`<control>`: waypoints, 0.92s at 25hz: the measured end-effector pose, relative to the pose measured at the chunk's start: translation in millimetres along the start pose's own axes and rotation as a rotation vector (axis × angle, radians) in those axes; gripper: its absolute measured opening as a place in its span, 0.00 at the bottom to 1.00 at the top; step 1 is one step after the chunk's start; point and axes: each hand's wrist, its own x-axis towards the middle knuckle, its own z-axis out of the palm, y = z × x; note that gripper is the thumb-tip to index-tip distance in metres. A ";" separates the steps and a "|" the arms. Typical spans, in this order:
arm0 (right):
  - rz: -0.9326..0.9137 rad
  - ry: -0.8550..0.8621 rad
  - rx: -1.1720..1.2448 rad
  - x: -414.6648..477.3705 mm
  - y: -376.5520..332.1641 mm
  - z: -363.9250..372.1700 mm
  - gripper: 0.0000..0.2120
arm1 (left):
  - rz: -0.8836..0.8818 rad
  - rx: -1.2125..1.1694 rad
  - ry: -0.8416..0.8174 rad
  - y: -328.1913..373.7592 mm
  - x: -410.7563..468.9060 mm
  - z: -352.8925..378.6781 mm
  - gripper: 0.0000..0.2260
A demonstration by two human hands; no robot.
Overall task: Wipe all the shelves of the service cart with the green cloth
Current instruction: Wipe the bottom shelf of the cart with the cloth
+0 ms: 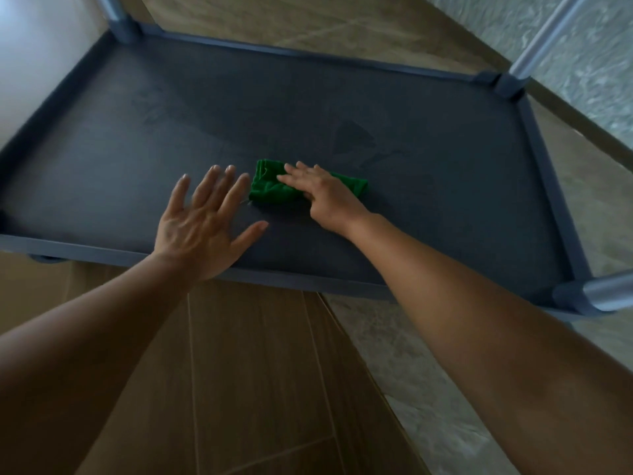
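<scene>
brown wood-look floor planks lie nearest, under both bare forearms. beyond them runs the raised front rim of the dark blue-grey plastic cart shelf. the left hand crosses that rim with fingers spread and straight, holding nothing; whether its palm touches the surface or hovers just above it is hard to tell. just beside its fingertips lies the folded green cloth, near the shelf's middle, pressed flat under the straight fingers of the right hand. bare shelf surface spreads left, right and beyond the cloth, with a darker smear behind it. silver metal posts stand at the corners, apart from both hands.
</scene>
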 end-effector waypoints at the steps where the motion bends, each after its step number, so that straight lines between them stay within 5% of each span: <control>1: -0.015 -0.006 -0.003 -6.3 3.5 -3.4 0.36 | 0.015 0.052 -0.005 1.6 1.0 -3.2 0.35; 5: -0.038 -0.028 -0.011 -29.1 13.8 -11.4 0.36 | 0.079 0.176 -0.016 11.7 1.8 -14.5 0.33; 12: -0.027 -0.004 -0.003 -43.8 14.5 -13.8 0.34 | 0.291 0.064 -0.106 49.9 9.7 -19.7 0.34; 23: 0.076 0.022 0.055 -83.0 22.2 -21.8 0.32 | 0.280 -0.353 -0.085 73.1 22.4 -9.9 0.34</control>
